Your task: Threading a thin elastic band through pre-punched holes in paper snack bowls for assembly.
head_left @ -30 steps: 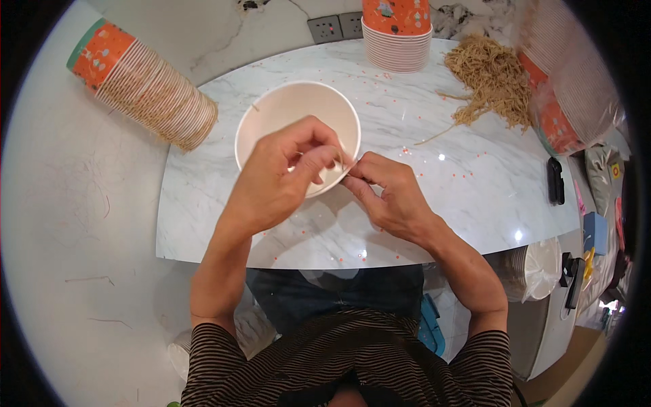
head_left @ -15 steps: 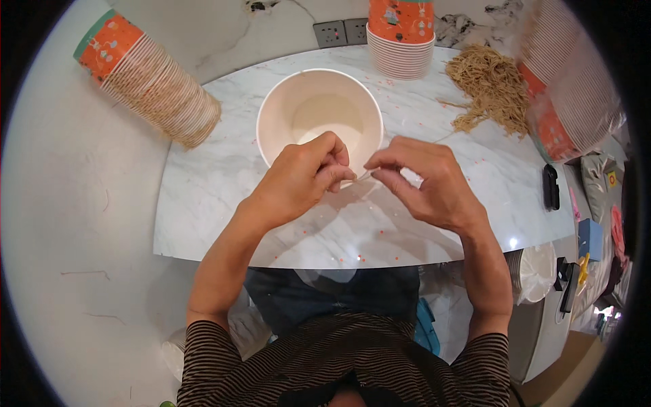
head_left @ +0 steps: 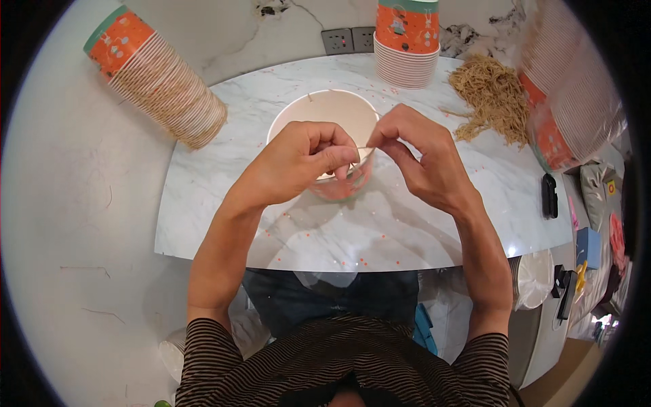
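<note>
I am pinching a thin stick (head_left: 361, 150) between both hands, left hand (head_left: 298, 163) and right hand (head_left: 420, 159) fingers closed narrowly on it, over the white paper bowl (head_left: 298, 115); lowering it in likely calls for a steady grip.

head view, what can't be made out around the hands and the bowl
- Thin strip pinched between left hand and right hand: too small to identify.
- Clear plastic piece: mostly hidden under the fingers.
- White bowl: near rim covered by both hands.

head camera looks down, close over table (head_left: 407, 237).
</note>
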Motion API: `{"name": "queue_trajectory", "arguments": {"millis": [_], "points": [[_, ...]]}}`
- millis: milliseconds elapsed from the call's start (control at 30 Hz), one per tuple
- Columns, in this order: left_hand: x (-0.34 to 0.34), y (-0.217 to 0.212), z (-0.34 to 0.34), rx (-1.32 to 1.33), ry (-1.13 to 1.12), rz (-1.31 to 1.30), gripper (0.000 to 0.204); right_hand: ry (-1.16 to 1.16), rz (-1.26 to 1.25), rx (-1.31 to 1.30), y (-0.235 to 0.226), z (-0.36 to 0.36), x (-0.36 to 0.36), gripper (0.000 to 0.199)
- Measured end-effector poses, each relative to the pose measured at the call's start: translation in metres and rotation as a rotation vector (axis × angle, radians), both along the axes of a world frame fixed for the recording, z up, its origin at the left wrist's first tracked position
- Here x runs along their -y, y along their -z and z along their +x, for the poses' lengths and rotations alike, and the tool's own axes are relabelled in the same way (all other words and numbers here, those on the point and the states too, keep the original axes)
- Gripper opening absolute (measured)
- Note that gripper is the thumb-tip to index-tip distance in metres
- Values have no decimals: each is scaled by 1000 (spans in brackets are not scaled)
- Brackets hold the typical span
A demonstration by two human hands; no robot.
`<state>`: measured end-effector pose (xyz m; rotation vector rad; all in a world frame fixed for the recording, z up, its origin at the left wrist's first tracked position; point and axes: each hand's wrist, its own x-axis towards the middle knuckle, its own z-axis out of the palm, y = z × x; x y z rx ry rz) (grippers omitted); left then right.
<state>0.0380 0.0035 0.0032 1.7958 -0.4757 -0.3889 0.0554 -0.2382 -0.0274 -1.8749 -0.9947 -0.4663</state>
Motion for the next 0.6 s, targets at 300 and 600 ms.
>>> {"name": "queue_trajectory", "arguments": {"millis": [300, 600], "points": [[0, -3, 3, -19, 7, -9, 14, -34, 55, 34, 18, -11, -1, 22], [6, -6, 4, -18, 38, -47, 14, 85, 119, 3, 26, -18, -15, 23]]}}
